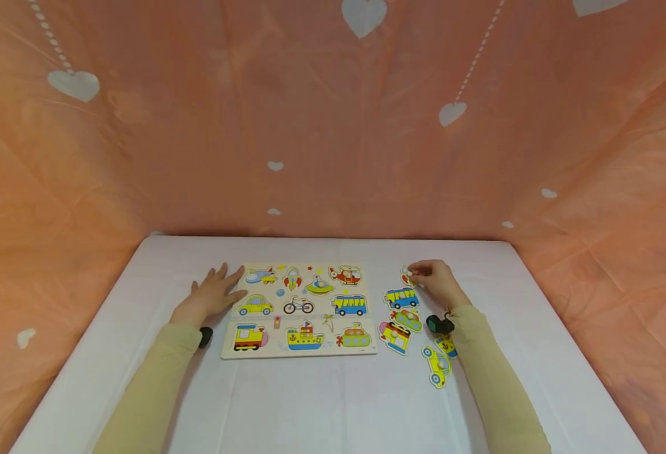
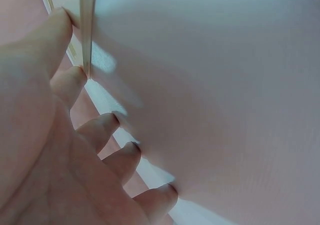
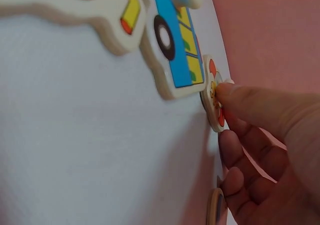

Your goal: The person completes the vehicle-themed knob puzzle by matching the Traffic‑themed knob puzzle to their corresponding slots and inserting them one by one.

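Observation:
My left hand (image 1: 210, 299) lies with spread fingers at the left edge of a wooden puzzle board (image 1: 298, 354); in the left wrist view thumb and index finger touch the board's edge (image 2: 86, 30). The board shows vehicle pictures, among them a bicycle, a rocket and a ship. Right of the board, my right hand (image 1: 436, 281) pinches a small red-and-yellow puzzle piece (image 3: 212, 97) with thumb and fingers. Its outline is partly hidden by the fingertips. Just nearer than it lies a blue-and-yellow bus piece (image 1: 402, 298) with a knob.
Closer on the white table (image 1: 298, 410) lie a submarine piece (image 1: 406, 320), a train piece (image 1: 395, 338) and a yellow car piece (image 1: 437, 366). A ship piece (image 1: 446, 345) is partly under the right forearm. Another piece's edge (image 3: 213, 207) shows beneath the right fingers. A pink curtain (image 1: 333, 157) hangs behind.

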Action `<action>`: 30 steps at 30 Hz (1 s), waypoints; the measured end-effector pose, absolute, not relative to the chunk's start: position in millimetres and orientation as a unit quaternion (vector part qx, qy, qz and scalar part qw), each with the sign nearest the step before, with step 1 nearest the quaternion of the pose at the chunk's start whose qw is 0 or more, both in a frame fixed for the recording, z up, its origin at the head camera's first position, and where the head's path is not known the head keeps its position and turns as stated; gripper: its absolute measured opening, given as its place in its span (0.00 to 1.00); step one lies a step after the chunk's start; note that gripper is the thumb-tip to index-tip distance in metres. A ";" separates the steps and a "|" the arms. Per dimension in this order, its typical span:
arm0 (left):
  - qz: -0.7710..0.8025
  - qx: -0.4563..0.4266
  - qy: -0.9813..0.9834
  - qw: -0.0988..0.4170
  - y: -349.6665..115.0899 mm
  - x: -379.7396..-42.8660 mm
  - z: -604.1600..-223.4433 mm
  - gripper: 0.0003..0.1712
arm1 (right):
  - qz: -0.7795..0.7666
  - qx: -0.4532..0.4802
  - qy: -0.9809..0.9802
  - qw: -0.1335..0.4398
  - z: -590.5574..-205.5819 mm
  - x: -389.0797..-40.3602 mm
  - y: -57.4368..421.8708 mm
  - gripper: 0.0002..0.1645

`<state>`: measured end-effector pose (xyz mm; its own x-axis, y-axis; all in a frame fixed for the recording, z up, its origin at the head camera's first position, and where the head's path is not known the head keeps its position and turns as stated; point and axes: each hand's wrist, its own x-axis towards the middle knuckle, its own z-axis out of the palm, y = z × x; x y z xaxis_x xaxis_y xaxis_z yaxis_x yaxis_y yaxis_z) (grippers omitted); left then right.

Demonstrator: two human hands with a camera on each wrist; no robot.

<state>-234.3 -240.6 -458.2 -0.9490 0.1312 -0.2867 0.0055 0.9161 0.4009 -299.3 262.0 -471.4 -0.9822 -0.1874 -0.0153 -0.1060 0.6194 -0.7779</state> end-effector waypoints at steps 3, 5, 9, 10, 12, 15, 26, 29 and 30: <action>0.201 0.037 0.967 0.153 -240.6 -234.2 -458.6 0.43 | -0.429 -0.080 0.898 0.052 -471.3 -299.3 261.3 0.14; 0.199 0.040 0.968 0.151 -240.8 -234.2 -459.0 0.43 | -0.427 -0.082 0.899 0.054 -471.2 -299.4 260.7 0.14; 0.196 0.042 0.968 0.151 -241.0 -233.5 -458.9 0.43 | -0.425 -0.073 0.900 0.063 -470.3 -299.5 259.9 0.13; 0.195 0.042 0.968 0.151 -240.8 -233.4 -458.6 0.43 | -0.422 -0.074 0.901 0.064 -469.8 -299.4 259.7 0.13; 0.196 0.042 0.968 0.151 -240.7 -233.7 -458.3 0.43 | -0.422 -0.071 0.902 0.066 -468.9 -299.1 259.6 0.12; 0.195 0.042 0.968 0.149 -239.6 -235.0 -457.8 0.42 | -0.419 -0.070 0.903 0.067 -468.5 -298.5 260.8 0.12; 0.192 0.037 0.969 0.149 -234.3 -232.9 -452.6 0.41 | -0.404 -0.077 0.910 0.059 -472.8 -301.5 266.1 0.11; 0.185 0.032 0.971 0.149 -234.9 -231.6 -452.9 0.41 | -0.395 -0.091 0.913 0.046 -472.8 -304.8 266.2 0.11; 0.183 0.031 0.971 0.149 -235.1 -231.0 -453.1 0.41 | -0.395 -0.093 0.913 0.043 -472.5 -305.8 266.0 0.11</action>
